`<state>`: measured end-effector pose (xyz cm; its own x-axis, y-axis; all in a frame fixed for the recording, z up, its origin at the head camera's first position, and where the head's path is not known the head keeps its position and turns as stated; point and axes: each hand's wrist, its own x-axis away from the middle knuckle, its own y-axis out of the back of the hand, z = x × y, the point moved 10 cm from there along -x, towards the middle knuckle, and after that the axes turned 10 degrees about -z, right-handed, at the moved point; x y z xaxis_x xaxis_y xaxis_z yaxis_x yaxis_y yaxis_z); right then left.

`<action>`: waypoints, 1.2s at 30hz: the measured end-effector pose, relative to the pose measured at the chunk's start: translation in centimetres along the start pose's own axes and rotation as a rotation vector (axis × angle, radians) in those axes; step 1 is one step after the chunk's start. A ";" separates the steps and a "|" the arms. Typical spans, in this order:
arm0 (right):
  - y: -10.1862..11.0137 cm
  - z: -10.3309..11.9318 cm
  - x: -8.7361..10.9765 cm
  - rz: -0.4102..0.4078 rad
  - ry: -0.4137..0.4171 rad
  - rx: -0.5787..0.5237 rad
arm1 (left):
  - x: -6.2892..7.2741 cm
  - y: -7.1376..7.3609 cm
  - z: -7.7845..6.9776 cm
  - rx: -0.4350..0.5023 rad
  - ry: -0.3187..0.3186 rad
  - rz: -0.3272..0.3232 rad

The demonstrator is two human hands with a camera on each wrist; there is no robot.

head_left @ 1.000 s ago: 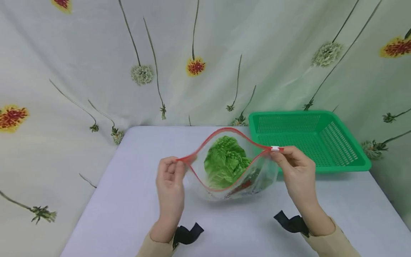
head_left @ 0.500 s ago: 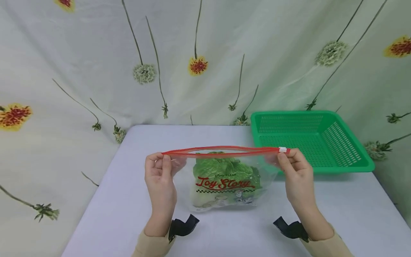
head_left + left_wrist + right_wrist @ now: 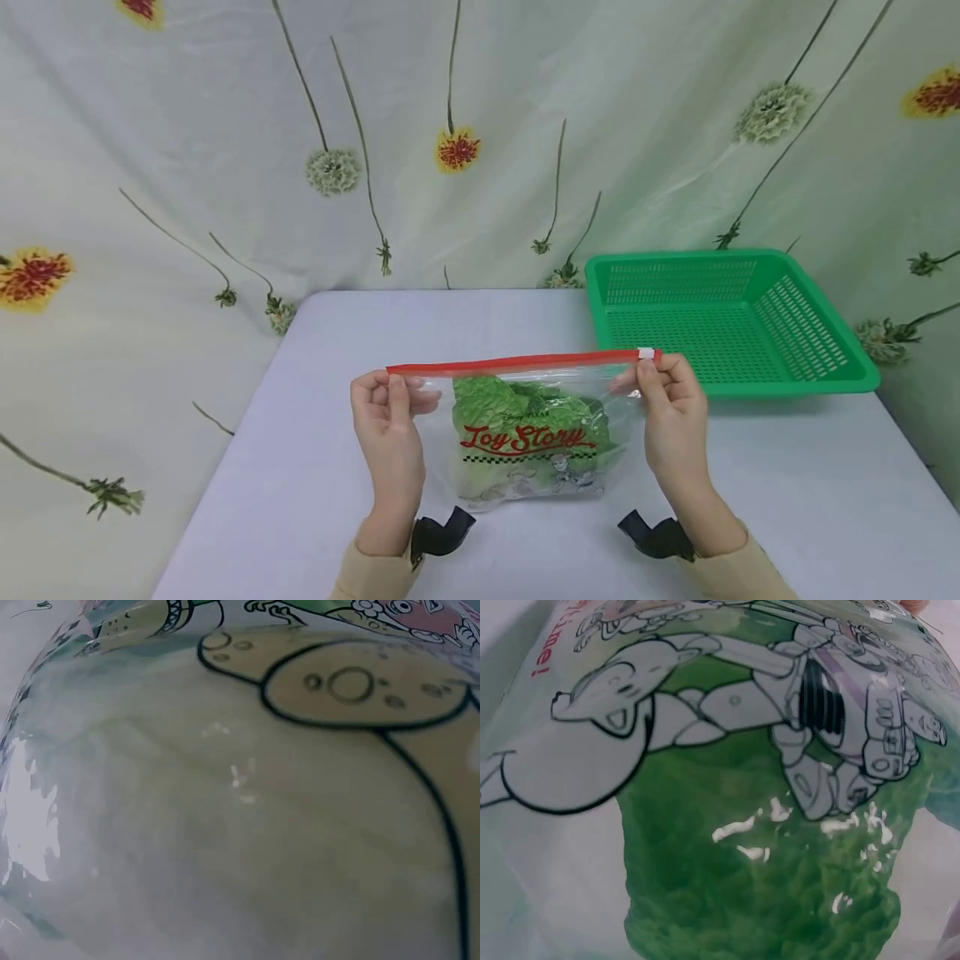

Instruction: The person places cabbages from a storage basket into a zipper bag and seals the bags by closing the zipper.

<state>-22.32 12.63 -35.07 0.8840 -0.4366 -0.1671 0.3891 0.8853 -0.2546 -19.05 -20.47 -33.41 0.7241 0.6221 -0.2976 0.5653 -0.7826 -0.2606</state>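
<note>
A clear zip bag (image 3: 525, 475) with red lettering and cartoon prints hangs between both hands, its red zip edge (image 3: 517, 363) stretched nearly straight. Inside it lies a green lettuce (image 3: 487, 400). At the bag's upper left corner my left hand (image 3: 392, 442) pinches the edge between thumb and fingers. The right hand (image 3: 675, 425) pinches the upper right corner, just by the white slider (image 3: 646, 353). Printed plastic fills the left wrist view, with the pale part of the lettuce (image 3: 187, 825) behind it. In the right wrist view, green leaves of the lettuce (image 3: 757, 877) show through the bag.
A green plastic basket (image 3: 787, 388) stands at the back right of the white table (image 3: 315, 417), behind the right hand. A flowered cloth (image 3: 480, 225) hangs behind the table. Black straps (image 3: 442, 533) stick out from both wrists.
The bag's mouth was wide apart a second ago; its two red edges now lie together. The bag has tilted so its printed front faces me. The slider stays at the right end.
</note>
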 end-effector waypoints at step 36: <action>-1.4 2.0 2.6 -0.019 0.239 -0.129 | 10.4 -17.8 -8.5 -0.706 -0.938 0.658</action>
<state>-20.04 10.56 -33.23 0.7843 -0.4924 -0.3775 0.3555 0.8553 -0.3771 -18.19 -0.28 -24.06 0.5567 -0.3132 -0.7694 0.5066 -0.6060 0.6133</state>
